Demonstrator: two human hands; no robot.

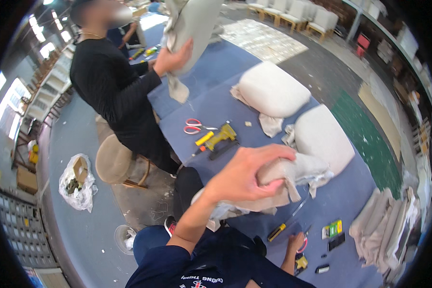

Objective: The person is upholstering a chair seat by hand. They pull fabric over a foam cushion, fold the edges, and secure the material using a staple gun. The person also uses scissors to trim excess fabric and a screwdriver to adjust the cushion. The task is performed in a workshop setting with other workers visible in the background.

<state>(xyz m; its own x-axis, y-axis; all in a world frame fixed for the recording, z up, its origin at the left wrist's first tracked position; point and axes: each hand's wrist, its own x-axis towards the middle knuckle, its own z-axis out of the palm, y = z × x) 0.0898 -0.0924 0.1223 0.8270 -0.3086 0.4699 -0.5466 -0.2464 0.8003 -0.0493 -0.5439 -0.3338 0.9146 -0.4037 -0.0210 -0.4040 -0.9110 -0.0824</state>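
Note:
My left hand (pixel 247 175) grips a beige fabric-covered cushion (pixel 278 172), thumb below and fingers above, with loose cloth edges hanging from it. Lower right, my right hand (pixel 296 241) is closed at the red handle of a pair of scissors (pixel 302 246) on the blue table; part of its fingers is hard to make out. Just left of it lies a yellow-and-black screwdriver-like tool (pixel 276 232). A yellow staple gun (pixel 222 136) and another pair of red-handled scissors (pixel 195 126) rest farther up the table.
Two padded cushions (pixel 275 89) (pixel 324 139) sit on the table's right side. Folded beige covers (pixel 381 228) are stacked lower right, near a dark phone (pixel 336 242). A co-worker (pixel 113 81) holds another cushion (pixel 192 36). A round stool (pixel 115 159) stands left.

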